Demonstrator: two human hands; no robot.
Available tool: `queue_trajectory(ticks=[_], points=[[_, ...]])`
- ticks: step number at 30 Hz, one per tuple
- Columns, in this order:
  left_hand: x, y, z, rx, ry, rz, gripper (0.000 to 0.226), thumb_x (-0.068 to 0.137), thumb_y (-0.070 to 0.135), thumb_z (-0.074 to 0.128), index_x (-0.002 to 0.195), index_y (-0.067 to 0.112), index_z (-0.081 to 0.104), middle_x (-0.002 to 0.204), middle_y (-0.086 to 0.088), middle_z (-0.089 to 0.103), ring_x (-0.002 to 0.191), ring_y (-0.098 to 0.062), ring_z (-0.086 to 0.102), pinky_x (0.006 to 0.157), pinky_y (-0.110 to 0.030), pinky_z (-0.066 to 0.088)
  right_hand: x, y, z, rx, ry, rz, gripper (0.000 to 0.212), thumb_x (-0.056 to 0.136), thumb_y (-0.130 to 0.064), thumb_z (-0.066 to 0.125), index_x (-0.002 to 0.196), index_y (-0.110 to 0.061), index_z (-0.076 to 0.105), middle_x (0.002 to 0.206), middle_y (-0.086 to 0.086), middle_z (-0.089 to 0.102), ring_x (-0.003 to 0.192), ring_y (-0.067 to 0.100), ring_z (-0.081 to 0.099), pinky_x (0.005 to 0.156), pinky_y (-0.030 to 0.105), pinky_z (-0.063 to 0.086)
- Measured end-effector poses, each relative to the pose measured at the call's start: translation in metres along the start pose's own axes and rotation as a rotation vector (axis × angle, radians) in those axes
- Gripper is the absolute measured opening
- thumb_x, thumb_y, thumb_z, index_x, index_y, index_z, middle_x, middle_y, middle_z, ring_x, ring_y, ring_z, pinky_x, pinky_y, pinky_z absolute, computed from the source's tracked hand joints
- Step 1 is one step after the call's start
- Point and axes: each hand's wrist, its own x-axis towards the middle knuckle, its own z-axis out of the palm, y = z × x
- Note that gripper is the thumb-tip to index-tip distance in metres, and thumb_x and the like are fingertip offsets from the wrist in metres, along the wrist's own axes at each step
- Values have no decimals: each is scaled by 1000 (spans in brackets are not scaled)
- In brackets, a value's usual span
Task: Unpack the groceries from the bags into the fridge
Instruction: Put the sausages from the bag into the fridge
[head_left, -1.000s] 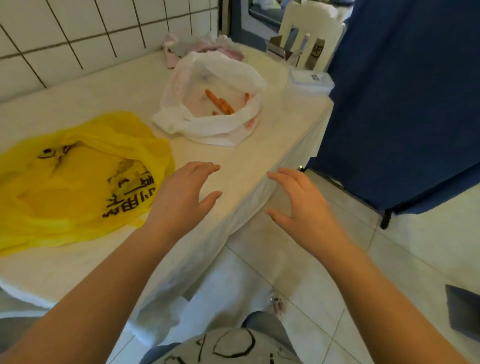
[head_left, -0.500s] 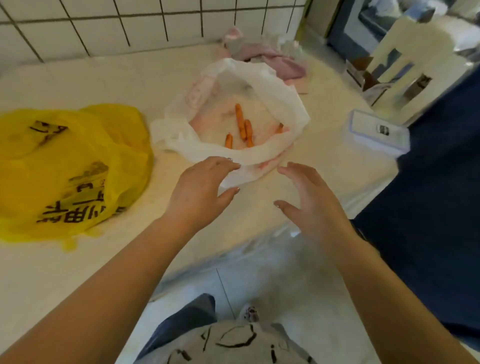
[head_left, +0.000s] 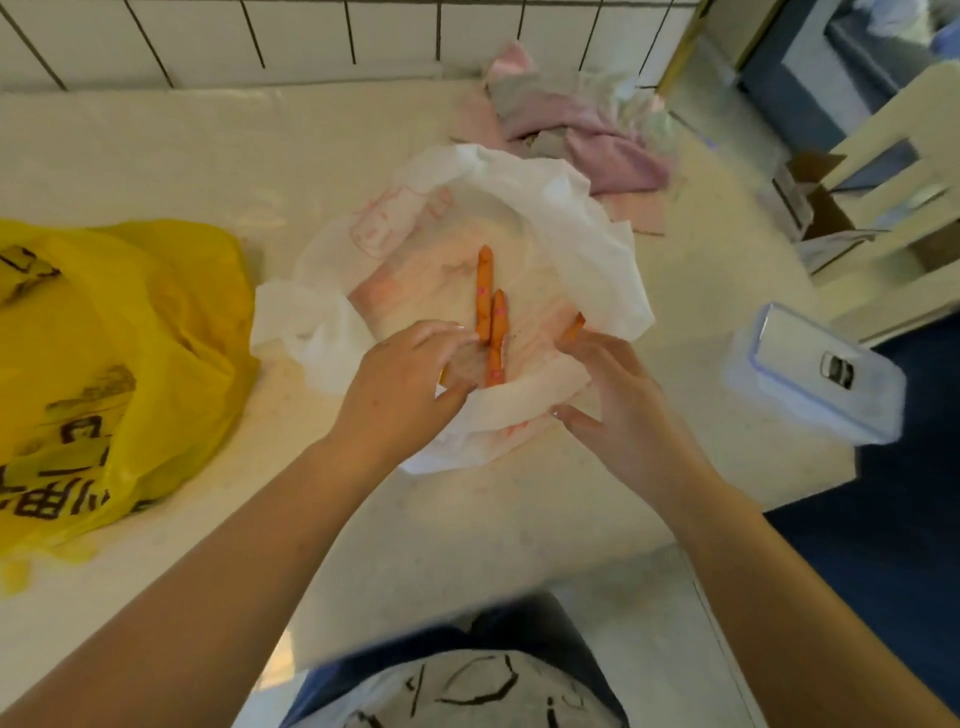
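An open white plastic bag (head_left: 587, 249) lies on the table (head_left: 208, 166) with two long carrots (head_left: 484, 291) side by side inside and a shorter carrot (head_left: 574, 325) at its right. My left hand (head_left: 410, 384) reaches over the near rim, its fingertips at the long carrots and its thumb by the rim; an orange sliver shows under it. My right hand (head_left: 618, 400) is at the bag's near right edge, fingers spread by the short carrot, thumb below the rim band. Neither hand plainly grips anything. A yellow plastic bag (head_left: 130, 338) lies crumpled at the left.
A clear lidded plastic container (head_left: 815, 374) sits near the table's right edge. Pink and grey cloths (head_left: 587, 135) are heaped at the back by the tiled wall. A cardboard box (head_left: 810, 208) and a white chair (head_left: 893, 208) stand beyond; a blue curtain (head_left: 909, 519) hangs at the right.
Both hands have moved forward from the table's edge to the white bag, and the left fingers are now inside it at the carrots. The view has closed in on the bag.
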Motion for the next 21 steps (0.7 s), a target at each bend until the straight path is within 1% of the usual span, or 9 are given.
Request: queue_trajectory(ticks=[3, 5, 7, 8, 10, 11, 14, 18, 21], points=[[24, -3, 7, 2, 1, -61, 39, 86, 31, 62, 123, 21, 59, 127, 1, 56, 117, -16, 52, 91, -36, 46, 31, 18, -1, 17, -14, -20, 62, 72, -12, 77, 129, -17, 53, 135, 8, 46, 124, 26, 47, 101, 44, 41], [36, -3, 14, -9, 19, -104, 37, 87, 32, 59, 122, 21, 60, 125, 1, 57, 116, -16, 53, 92, -34, 45, 50, 30, -4, 5, -63, -27, 60, 73, -11, 76, 129, -17, 54, 136, 7, 46, 122, 23, 47, 104, 33, 36], [46, 1, 23, -10, 7, -123, 36, 86, 31, 59, 121, 22, 60, 123, 1, 58, 114, -17, 54, 91, -34, 45, 70, 44, -9, -19, -125, -38, 56, 78, -13, 73, 130, -21, 53, 138, 2, 43, 122, 18, 46, 98, 18, 30], [50, 6, 30, -7, -3, -127, 35, 86, 33, 57, 119, 22, 61, 120, 1, 59, 111, -18, 55, 89, -35, 46, 82, 53, -10, -23, -143, -55, 55, 79, -13, 71, 130, -22, 53, 138, 1, 43, 123, 18, 45, 96, 17, 30], [55, 18, 45, -15, -17, -153, 37, 82, 34, 50, 115, 21, 62, 114, 2, 62, 104, -21, 59, 85, -38, 49, 103, 69, -12, -13, -172, -92, 52, 80, -12, 69, 128, -23, 54, 138, -1, 44, 122, 18, 47, 98, 27, 38], [57, 23, 54, -15, -26, -173, 38, 81, 34, 49, 115, 21, 62, 114, 2, 63, 104, -21, 59, 89, -40, 48, 112, 76, -11, -5, -195, -110, 51, 80, -12, 68, 128, -23, 55, 138, -1, 44, 118, 18, 50, 97, 31, 41], [66, 34, 82, 8, -65, -257, 38, 84, 35, 52, 120, 24, 59, 123, 5, 60, 113, -18, 56, 106, -41, 33, 133, 94, -2, 3, -285, -192, 47, 83, -11, 64, 127, -23, 55, 138, -1, 43, 113, 16, 53, 91, 30, 42], [83, 50, 109, -41, -70, -360, 35, 91, 26, 53, 125, 21, 57, 130, 4, 56, 119, -20, 51, 99, -36, 40, 154, 115, 12, 13, -391, -294, 45, 84, -8, 60, 127, -21, 55, 136, 1, 44, 112, 18, 54, 91, 34, 46], [83, 61, 124, -18, -117, -371, 37, 96, 25, 45, 132, 22, 51, 137, 3, 51, 126, -17, 46, 98, -29, 37, 158, 126, 24, -22, -442, -345, 47, 82, -12, 63, 128, -22, 54, 135, 2, 45, 115, 19, 52, 94, 35, 46]])
